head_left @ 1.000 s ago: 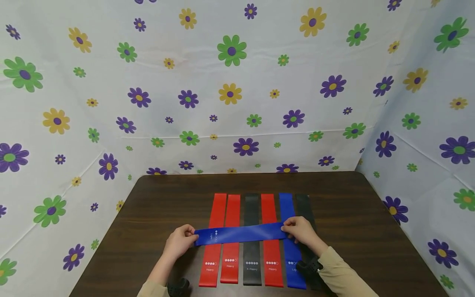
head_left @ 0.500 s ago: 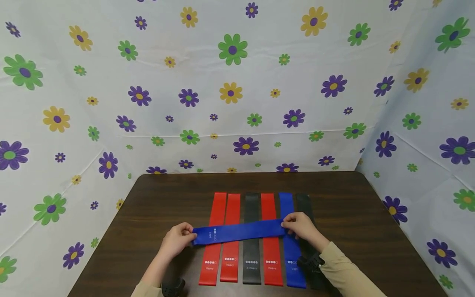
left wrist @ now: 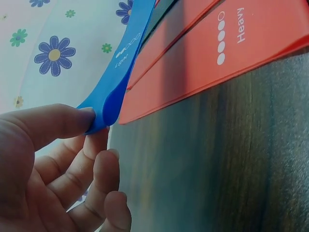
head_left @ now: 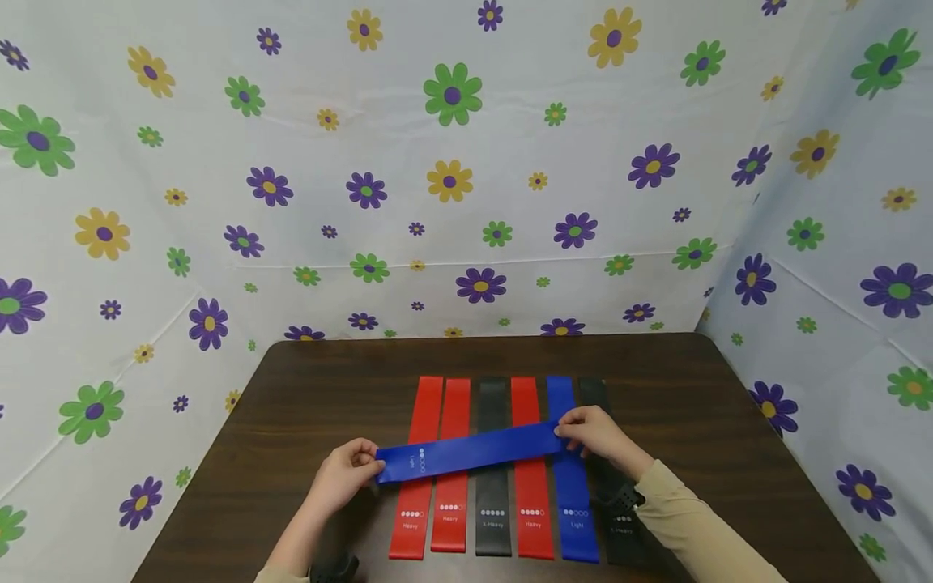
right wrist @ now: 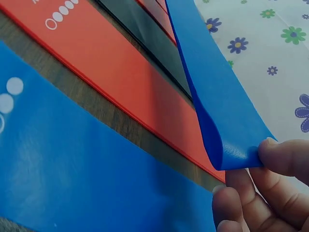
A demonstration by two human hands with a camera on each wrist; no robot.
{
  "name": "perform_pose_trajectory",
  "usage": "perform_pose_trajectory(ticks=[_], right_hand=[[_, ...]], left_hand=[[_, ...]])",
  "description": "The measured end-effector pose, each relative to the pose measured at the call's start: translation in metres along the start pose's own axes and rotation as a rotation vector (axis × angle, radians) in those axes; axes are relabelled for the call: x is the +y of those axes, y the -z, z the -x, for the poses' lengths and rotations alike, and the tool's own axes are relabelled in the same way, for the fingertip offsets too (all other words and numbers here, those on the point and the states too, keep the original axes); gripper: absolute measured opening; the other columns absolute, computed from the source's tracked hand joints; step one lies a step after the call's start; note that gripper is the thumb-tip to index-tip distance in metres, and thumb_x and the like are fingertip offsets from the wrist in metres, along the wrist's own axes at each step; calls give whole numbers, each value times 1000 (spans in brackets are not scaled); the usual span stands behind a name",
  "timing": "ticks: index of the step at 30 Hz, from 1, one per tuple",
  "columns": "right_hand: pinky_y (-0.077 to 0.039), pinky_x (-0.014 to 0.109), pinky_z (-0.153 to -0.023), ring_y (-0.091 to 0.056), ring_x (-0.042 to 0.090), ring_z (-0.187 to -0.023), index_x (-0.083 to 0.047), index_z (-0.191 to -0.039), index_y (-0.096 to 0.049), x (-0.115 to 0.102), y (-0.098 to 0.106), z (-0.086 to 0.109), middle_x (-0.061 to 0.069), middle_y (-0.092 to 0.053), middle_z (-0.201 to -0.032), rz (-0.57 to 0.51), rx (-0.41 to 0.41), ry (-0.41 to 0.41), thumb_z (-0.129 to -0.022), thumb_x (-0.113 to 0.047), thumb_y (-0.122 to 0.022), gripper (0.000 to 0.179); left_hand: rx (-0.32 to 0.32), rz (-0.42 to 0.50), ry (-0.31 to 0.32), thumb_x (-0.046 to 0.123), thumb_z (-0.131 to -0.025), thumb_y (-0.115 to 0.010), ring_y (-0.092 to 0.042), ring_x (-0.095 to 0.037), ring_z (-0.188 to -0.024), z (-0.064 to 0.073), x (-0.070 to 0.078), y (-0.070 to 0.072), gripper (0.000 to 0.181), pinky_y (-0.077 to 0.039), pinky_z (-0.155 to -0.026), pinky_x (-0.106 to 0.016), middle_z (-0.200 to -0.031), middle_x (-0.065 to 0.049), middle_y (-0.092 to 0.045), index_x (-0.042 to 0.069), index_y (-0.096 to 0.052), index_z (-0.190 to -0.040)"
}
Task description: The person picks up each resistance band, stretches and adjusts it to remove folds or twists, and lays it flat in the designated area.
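A blue resistance band [head_left: 474,451] marked "Light" is stretched out flat between my two hands, above a row of other bands. My left hand [head_left: 346,472] pinches its left end between thumb and fingers; in the left wrist view the looped end of the band [left wrist: 113,82] shows at the thumb tip. My right hand [head_left: 594,433] pinches the other end, a little farther from me, so the band slants up to the right. In the right wrist view its folded loop [right wrist: 224,111] hangs over a red band [right wrist: 111,63] and another blue band [right wrist: 87,159].
Side by side on the dark wooden table [head_left: 321,389] lie red bands [head_left: 411,518] marked "Heavy", a black band [head_left: 493,518] marked "X-Heavy", a blue band [head_left: 578,518] and a black band [head_left: 619,526] partly under my right wrist. A flowered cloth [head_left: 408,146] hangs behind the table.
The right end of the held blue band has risen slightly and moved away from me, tilting the band more. My right hand has moved with it; both hands keep their grip.
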State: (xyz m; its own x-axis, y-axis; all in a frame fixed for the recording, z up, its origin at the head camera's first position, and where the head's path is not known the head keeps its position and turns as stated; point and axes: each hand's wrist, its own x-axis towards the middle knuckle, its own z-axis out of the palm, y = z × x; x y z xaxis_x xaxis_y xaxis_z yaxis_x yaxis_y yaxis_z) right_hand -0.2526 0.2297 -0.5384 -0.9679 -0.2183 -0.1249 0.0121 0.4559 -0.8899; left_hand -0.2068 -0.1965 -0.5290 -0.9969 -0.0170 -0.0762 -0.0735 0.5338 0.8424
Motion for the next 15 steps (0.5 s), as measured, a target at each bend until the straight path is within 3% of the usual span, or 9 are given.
perform_pose_trajectory(ticks=[11, 15], right_hand=[[-50, 34, -53, -63, 21, -66, 3, -94, -68, -3, 10, -3, 6, -65, -77, 24, 1, -11, -89, -15, -68, 19], [-51, 34, -52, -62, 19, -65, 4, -93, -67, -2, 14, -3, 6, -65, -76, 8, -3, -11, -89, -14, -68, 19]], left_hand=[[-59, -6, -21, 10, -84, -73, -52, -16, -58, 1, -1, -7, 28, -39, -50, -24, -70, -2, -56, 3, -65, -110], [-81, 40, -30, 9, -84, -73, -54, -17, -60, 2, 1, -9, 34, -44, -52, -25, -74, -4, -56, 5, -63, -117]])
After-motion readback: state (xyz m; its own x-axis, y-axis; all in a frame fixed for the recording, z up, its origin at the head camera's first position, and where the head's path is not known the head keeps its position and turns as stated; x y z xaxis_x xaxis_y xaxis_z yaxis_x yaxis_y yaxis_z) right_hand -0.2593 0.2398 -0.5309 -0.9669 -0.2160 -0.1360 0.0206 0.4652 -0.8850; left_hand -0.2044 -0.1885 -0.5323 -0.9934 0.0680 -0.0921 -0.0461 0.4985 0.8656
